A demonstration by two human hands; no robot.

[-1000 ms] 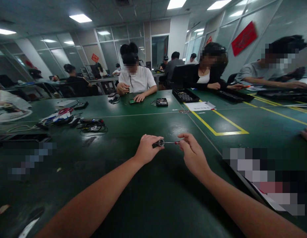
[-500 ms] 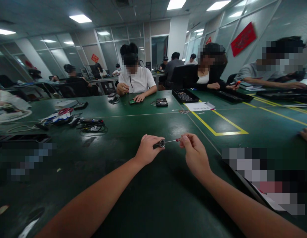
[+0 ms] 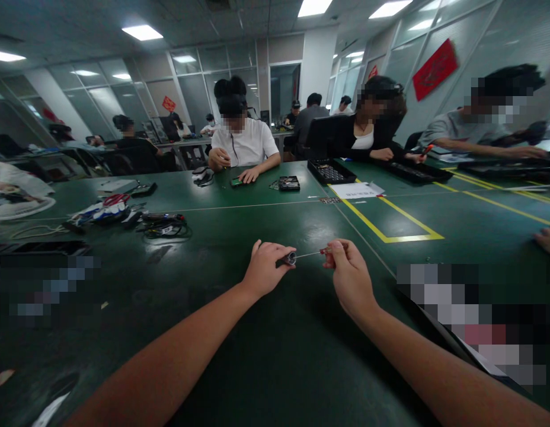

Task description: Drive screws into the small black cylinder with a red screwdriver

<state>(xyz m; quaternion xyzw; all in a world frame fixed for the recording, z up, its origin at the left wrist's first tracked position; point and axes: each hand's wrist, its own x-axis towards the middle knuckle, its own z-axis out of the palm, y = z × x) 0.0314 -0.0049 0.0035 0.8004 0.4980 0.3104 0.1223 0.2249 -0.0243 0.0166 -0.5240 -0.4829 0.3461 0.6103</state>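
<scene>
My left hand (image 3: 266, 267) pinches a small dark, round, hollow part (image 3: 291, 258) between thumb and fingers. Its ringed, silvery open end faces right. From the other side my right hand (image 3: 349, 274) is closed on a thin screwdriver (image 3: 309, 254) with a red handle, most of which the fingers cover. The metal shaft runs level from the right fingers to the open end of the round part. Whether the tip sits inside it or only touches the rim, I cannot tell. Both hands are above the dark green table (image 3: 275, 350).
Cables and tools (image 3: 166, 225) lie on the left, beside a black tray (image 3: 39, 248). Across the table a person in white (image 3: 250, 145) handles a green board. Black trays (image 3: 332, 172) and a white paper (image 3: 355, 190) lie beyond yellow tape (image 3: 408, 239). A blurred-out item (image 3: 475, 326) is at right.
My right fingers have rolled around the screwdriver's handle and now hide more of the red. The shaft stays at the round part, which has tilted slightly in my left hand.
</scene>
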